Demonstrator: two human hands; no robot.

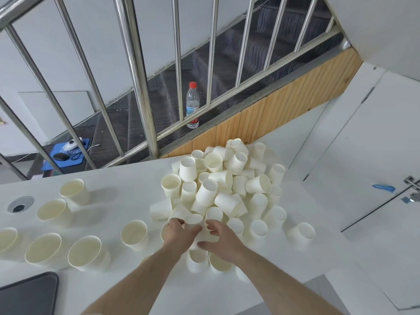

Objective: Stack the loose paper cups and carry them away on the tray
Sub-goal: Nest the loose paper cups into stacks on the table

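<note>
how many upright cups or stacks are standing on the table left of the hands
7. Two at the back left, three along the front left, one nearer the hands, one partly hidden by the left forearm.

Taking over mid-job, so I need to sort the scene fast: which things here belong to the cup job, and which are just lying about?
Job:
- heap of loose white paper cups
- upright cream cup stacks on the white table
- dark grey tray, bottom left corner
- left hand and right hand, each with a grip on cups at the heap's near edge

Lying about:
- clear plastic bottle with red cap
- blue mouse pad
- metal stair railing
</note>
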